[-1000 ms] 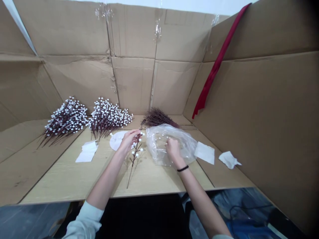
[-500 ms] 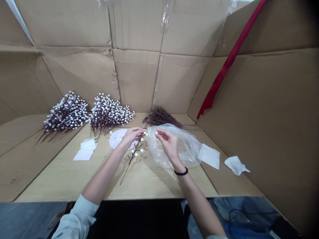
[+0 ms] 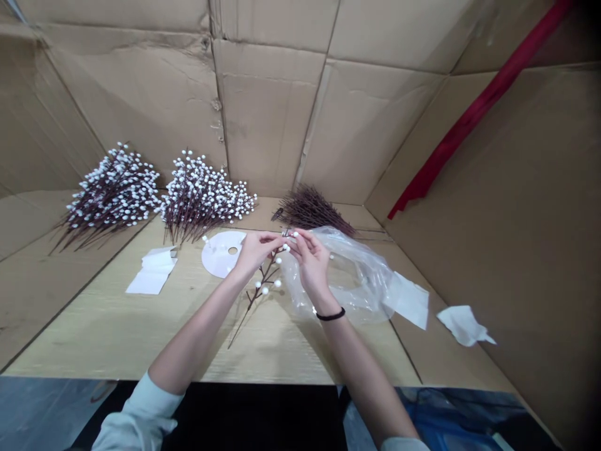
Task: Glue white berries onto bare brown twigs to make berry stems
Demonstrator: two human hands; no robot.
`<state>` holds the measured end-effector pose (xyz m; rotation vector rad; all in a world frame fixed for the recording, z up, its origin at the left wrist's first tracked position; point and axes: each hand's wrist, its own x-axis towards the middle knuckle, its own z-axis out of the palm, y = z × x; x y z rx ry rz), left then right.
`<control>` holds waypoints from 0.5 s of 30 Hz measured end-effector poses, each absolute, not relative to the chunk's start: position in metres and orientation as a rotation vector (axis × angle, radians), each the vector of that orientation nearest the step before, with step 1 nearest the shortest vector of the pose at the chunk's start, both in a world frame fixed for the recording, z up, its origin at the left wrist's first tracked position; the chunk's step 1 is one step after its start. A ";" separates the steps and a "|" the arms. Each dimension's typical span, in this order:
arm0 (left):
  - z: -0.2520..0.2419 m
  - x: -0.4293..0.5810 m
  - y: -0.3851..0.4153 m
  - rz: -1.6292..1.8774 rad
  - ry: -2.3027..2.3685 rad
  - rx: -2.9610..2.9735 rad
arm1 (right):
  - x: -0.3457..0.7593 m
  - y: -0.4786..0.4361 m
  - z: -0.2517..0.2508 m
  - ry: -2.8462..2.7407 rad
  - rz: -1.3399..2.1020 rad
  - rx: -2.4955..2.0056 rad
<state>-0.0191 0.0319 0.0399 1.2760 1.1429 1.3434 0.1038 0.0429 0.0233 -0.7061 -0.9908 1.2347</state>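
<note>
Cardboard walls (image 3: 277, 106) around a pale wood table (image 3: 117, 326), a red strip (image 3: 474, 109) down the right wall. Along the far edge, a left berry bundle (image 3: 113, 194), a middle berry bundle (image 3: 206, 197), then a bundle of bare twigs (image 3: 312, 210). Mid-table, a single berry stem (image 3: 265, 279), its upper end between both hands, its stalk slanting toward the near edge. Left hand (image 3: 256, 250) and right hand (image 3: 312, 263) close together, fingertips (image 3: 297, 238) pinched on the stem's top, exact contact partly hidden. Just left of the left hand, a white disc (image 3: 220, 254) with a central hole; farther left, paper sheets (image 3: 153, 272). Just beneath the right hand, a clear plastic bag (image 3: 361, 282); beyond it, a white sheet (image 3: 408, 299) and a crumpled tissue (image 3: 462, 324).
</note>
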 end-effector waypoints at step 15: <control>0.037 -0.019 0.022 1.385 1.209 1.269 | 0.102 0.034 0.015 -1.066 1.078 -0.740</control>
